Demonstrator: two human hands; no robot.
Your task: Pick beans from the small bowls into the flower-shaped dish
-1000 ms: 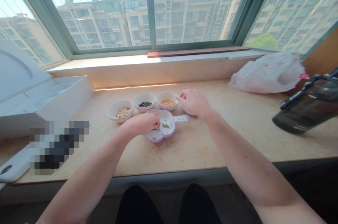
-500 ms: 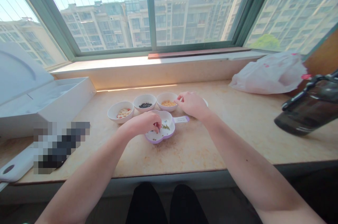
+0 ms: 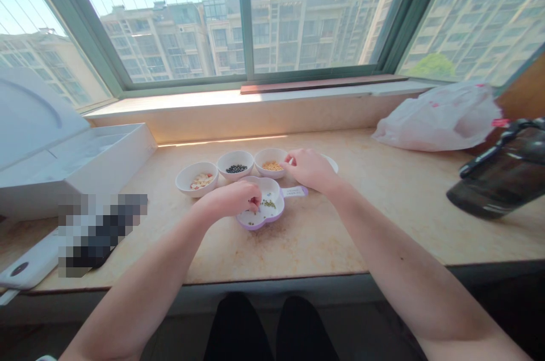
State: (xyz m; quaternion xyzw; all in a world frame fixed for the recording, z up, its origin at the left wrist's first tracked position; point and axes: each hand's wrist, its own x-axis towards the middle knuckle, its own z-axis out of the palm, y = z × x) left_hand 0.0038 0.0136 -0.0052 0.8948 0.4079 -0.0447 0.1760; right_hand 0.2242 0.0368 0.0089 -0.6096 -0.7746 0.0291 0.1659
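My left hand (image 3: 238, 197) reaches down into a white, purple-edged dish (image 3: 279, 214) with a short handle. Its fingertips are pinched close to small green beans (image 3: 268, 203) scattered over the dish floor; whatever is between them is too small to make out. At the right edge of a white bowl (image 3: 260, 168) of yellow kernels (image 3: 271, 166) is my right hand (image 3: 313, 169), thumb and fingers drawn together. I cannot see what that pinch holds. Behind this hand a white rim (image 3: 332, 163) shows, mostly hidden.
Left of the kernels stand a bowl of black beans (image 3: 235, 169) and a bowl of pale flat pieces (image 3: 202, 180). An open white box (image 3: 114, 151) is at the left, near a blurred dark object (image 3: 104, 236). A plastic bag (image 3: 438, 120) and dark jug (image 3: 489, 191) stand right.
The whole view has shifted slightly. Both hands keep almost the same places, the left in the dish and the right beside the yellow kernels.
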